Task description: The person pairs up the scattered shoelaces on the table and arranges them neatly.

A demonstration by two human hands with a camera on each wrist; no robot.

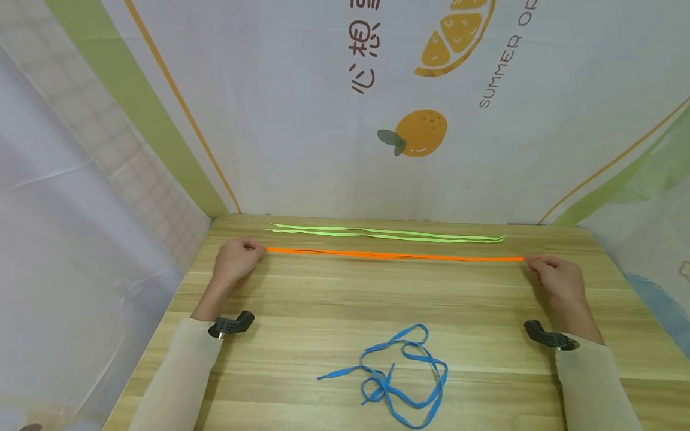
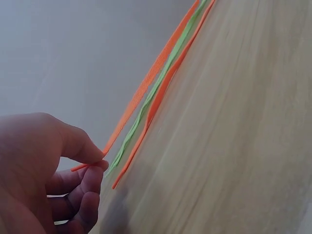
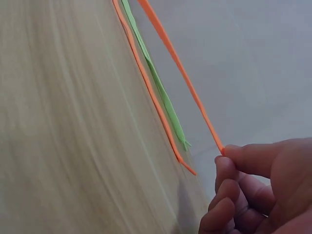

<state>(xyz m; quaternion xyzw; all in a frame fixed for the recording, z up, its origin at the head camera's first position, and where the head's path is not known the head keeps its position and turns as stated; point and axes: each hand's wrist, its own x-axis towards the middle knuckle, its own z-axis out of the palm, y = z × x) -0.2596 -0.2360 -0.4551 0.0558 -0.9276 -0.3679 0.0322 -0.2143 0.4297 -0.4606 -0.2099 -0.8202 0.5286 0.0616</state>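
The left hand (image 1: 235, 260) at ten o'clock and right hand (image 1: 560, 280) at two each pinch an orange lace (image 2: 158, 63) end, taut at the counter's (image 1: 302, 299) twelve o'clock; likely light, limp, best taken by its tips.

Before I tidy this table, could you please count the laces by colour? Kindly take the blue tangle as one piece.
Orange laces: 2
Green laces: 2
Blue tangle: 1 (I cannot tell how many laces form it)
Total: 5
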